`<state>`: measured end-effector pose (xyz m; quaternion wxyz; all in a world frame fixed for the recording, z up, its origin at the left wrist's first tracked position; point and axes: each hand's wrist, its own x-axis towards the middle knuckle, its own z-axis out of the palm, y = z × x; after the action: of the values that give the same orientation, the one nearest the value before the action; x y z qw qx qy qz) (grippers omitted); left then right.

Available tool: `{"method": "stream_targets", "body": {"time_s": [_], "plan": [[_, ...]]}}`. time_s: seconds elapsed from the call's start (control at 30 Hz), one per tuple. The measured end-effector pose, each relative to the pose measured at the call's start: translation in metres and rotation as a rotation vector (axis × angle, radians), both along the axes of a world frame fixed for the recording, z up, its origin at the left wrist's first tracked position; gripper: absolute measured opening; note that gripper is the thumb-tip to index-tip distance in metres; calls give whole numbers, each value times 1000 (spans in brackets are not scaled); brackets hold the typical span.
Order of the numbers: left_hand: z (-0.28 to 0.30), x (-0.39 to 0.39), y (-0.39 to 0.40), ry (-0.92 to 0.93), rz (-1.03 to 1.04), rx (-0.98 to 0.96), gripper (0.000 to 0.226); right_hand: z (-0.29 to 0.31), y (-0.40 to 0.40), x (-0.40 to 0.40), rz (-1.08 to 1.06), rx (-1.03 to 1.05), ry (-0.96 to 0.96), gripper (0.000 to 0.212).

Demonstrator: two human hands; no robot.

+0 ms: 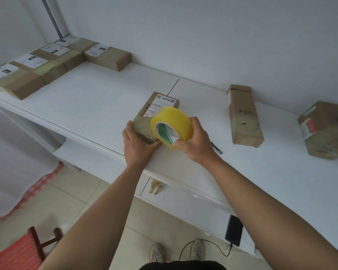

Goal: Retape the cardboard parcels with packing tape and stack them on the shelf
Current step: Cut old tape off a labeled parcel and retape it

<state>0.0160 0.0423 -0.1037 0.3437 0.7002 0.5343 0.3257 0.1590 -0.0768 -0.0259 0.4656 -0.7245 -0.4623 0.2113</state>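
One small cardboard parcel (154, 114) is lying near the front edge of the white shelf (90, 98), with a white shipping label on its top whose print is too small to read. The left hand (138, 142) is gripping the parcel's near end, fingers curled round the corner. The right hand (196, 142) is holding the one roll of yellowish packing tape (172, 126) on edge against the parcel, thumb tucked inside the green-and-white core and fingers wrapped over the rim.

To the right, two more parcels are sitting well apart on the shelf: a long narrow one (243, 115) and a squarer one (325, 129) bearing a red label with writing I cannot make out. At the far left, five taped parcels (57, 59) are lying side by side, each carrying a white label, all illegible. A dark pen-like object (217, 148) is poking out just beside the right wrist. Below, a black device (233, 230) with a cable is leaning by the lower shelf, and two pale shoes (157, 252) are standing on the tiled floor
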Motion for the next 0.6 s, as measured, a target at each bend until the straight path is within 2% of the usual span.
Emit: {"method": "stream_targets", "body": {"time_s": [0.1, 0.3, 0.6], "plan": [[1, -3, 7, 5, 7, 33, 120, 6, -20, 10, -38, -59, -23, 46], [0, -4, 6, 19, -24, 107, 104, 11, -45, 31, -45, -138, -149, 63], [1, -4, 5, 50, -11, 110, 107, 6, -41, 36, -9, -206, -159, 64]]}}
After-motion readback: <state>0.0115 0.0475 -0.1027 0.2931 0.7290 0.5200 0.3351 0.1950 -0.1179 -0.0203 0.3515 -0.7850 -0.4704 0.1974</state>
